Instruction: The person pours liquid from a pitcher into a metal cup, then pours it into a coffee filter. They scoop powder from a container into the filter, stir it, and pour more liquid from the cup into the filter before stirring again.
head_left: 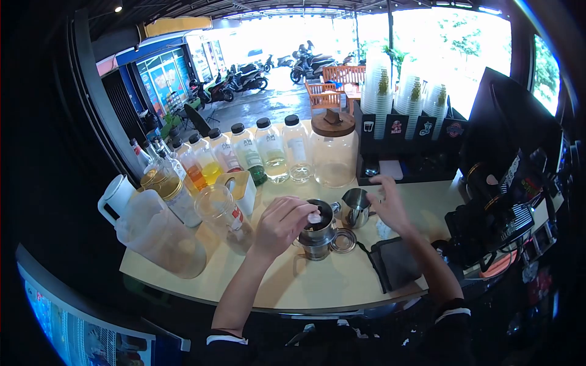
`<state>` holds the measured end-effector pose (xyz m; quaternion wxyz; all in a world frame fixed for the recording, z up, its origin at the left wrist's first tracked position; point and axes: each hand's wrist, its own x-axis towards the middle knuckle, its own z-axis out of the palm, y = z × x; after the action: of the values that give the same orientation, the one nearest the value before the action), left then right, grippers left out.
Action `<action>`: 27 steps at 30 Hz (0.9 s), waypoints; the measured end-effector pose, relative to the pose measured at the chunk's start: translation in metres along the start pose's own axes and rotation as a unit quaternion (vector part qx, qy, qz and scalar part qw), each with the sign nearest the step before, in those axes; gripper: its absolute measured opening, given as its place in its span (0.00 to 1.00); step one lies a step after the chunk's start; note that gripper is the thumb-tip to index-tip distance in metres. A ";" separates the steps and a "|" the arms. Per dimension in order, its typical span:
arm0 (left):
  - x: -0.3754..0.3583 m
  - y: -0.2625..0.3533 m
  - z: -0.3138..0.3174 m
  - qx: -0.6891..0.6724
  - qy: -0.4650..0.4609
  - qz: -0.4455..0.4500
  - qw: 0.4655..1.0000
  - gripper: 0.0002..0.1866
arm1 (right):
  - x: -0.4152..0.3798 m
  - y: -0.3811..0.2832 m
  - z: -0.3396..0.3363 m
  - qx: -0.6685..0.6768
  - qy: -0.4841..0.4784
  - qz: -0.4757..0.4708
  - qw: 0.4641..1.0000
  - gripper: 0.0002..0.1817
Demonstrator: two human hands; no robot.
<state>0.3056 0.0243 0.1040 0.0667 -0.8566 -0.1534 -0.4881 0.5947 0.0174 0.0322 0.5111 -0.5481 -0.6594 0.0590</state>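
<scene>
Watching from afar, I judge the stacked metal drip filter (322,233) to be the weak point: it sits upright on a lower metal cup (317,251) on the pale counter (274,299), so a sideways knock from the left wrist could tip both. The round metal lid (343,241) lies just beside that stack, where a low sweep could catch it. The steel milk pitcher (354,215) stands close on the other side, and a careless swing of my right hand (390,210) could push it over. A loosened pinch would let a small whitish piece (314,218) drop into the filter's dark mouth.

As for grip, my left hand (279,227) has thumb and fingertips pressed together on that piece, right over the filter's rim; it is too small for me to say what it is. I see the right hand's fingers spread and curved, holding nothing visible, beside the pitcher; I cannot tell whether they touch it.
</scene>
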 end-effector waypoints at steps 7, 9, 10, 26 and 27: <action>0.006 0.004 0.008 0.056 -0.045 0.075 0.995 0.14 | 0.005 -0.150 -0.018 0.050 -0.167 -0.327 0.929 0.22; 0.004 0.004 0.004 0.047 -0.043 0.044 0.997 0.17 | 0.003 -0.151 -0.017 0.041 -0.160 -0.329 0.930 0.21; 0.002 0.004 0.002 0.040 -0.041 0.014 0.998 0.21 | 0.003 -0.151 -0.017 0.032 -0.151 -0.332 0.930 0.19; -0.035 -0.004 0.034 -0.214 -0.061 -0.330 0.917 0.38 | -0.025 -0.129 -0.005 -0.131 -0.162 -0.487 0.849 0.19; -0.035 -0.004 0.034 -0.218 -0.059 -0.324 0.919 0.38 | -0.025 -0.128 -0.005 -0.131 -0.162 -0.486 0.849 0.19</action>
<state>0.3156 0.0298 0.0568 -0.2927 -0.7808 -0.3161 -0.4526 0.5100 -0.0544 0.1013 0.2833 -0.2020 -0.9167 -0.1962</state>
